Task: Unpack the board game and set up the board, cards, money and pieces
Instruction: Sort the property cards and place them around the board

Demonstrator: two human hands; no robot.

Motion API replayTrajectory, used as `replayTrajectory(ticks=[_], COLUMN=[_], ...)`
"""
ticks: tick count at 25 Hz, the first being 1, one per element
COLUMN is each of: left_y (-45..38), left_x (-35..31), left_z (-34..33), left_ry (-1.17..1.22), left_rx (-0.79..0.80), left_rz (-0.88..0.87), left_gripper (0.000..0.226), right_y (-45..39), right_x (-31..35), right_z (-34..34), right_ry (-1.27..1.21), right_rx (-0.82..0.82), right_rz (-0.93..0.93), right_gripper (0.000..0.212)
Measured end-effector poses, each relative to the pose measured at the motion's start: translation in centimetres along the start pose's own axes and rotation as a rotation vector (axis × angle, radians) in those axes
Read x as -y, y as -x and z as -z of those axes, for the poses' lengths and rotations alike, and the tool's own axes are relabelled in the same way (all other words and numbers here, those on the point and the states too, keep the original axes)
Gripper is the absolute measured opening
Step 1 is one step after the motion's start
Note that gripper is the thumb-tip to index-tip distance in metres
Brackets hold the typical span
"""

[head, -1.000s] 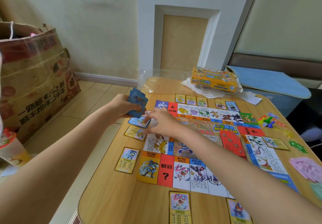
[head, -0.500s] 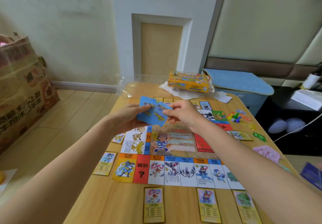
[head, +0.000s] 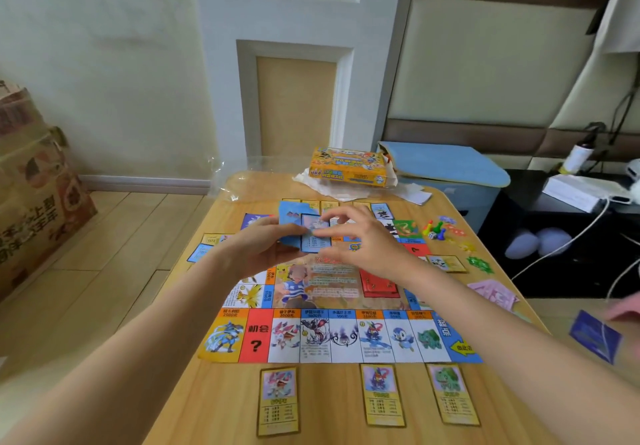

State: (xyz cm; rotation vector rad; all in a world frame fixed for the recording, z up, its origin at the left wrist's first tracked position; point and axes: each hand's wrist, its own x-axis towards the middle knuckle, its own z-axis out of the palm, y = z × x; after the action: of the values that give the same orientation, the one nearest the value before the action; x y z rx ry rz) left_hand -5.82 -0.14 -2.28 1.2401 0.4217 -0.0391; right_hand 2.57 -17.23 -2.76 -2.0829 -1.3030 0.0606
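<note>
The colourful game board (head: 346, 335) lies flat on the wooden table (head: 221, 406). Above the board's middle my left hand (head: 256, 247) grips a small fan of blue cards (head: 298, 228). My right hand (head: 363, 240) pinches the front card of that fan. Yellow property cards (head: 278, 401) lie outside the board's near edge, more along the left and far edges. Coloured pawns and a die (head: 434, 229) sit at the right, pink paper money (head: 493, 294) further right. The yellow game box (head: 348, 167) stands at the table's far end.
Clear plastic wrap (head: 235, 177) and white paper (head: 412, 195) lie around the box. A large cardboard box (head: 31, 181) stands on the floor at left. A blue bin (head: 446, 170), dark shelf with cables (head: 568, 236), and a dark blue card (head: 594, 335) are at right.
The view has swung from the board's left side to its middle. My hands have come together over the board, the right one now pinching a card from the fan.
</note>
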Motion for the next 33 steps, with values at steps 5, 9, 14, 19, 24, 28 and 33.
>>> replayTrajectory(ticks=[5, 9, 14, 19, 24, 28, 33], left_y=[0.5, 0.7, 0.6, -0.1, -1.0, -2.3, -3.6], left_x=[0.2, 0.6, 1.4, 0.0, -1.8, -1.8, -1.3], left_z=[-0.3, -0.2, 0.1, 5.0, 11.4, 14.3, 16.2], left_ry=[-0.120, -0.185, -0.181, -0.176, -0.126, -0.154, -0.159], left_rx=[0.028, 0.052, 0.033, -0.249, -0.449, -0.508, -0.496], left_rz=[0.002, 0.002, -0.001, -0.115, -0.169, -0.169, -0.108], left_gripper=[0.015, 0.017, 0.019, 0.028, 0.026, 0.026, 0.026], right_y=[0.1, 0.2, -0.1, -4.3, -13.6, -20.0, -21.7], right_x=[0.9, 1.0, 0.5, -0.8, 0.4, 0.3, -1.3], right_z=[2.2, 1.3, 0.0, -2.3, -8.5, -13.0, -16.2], right_ry=[-0.477, -0.565, -0.551, -0.587, -0.459, -0.357, -0.032], right_rx=[-0.227, -0.113, -0.072, -0.294, -0.234, -0.236, -0.053], right_rz=[-0.290, -0.349, -0.429, -0.646, -0.559, -0.567, -0.543], right_gripper=[0.018, 0.018, 0.022, 0.015, 0.024, 0.015, 0.014])
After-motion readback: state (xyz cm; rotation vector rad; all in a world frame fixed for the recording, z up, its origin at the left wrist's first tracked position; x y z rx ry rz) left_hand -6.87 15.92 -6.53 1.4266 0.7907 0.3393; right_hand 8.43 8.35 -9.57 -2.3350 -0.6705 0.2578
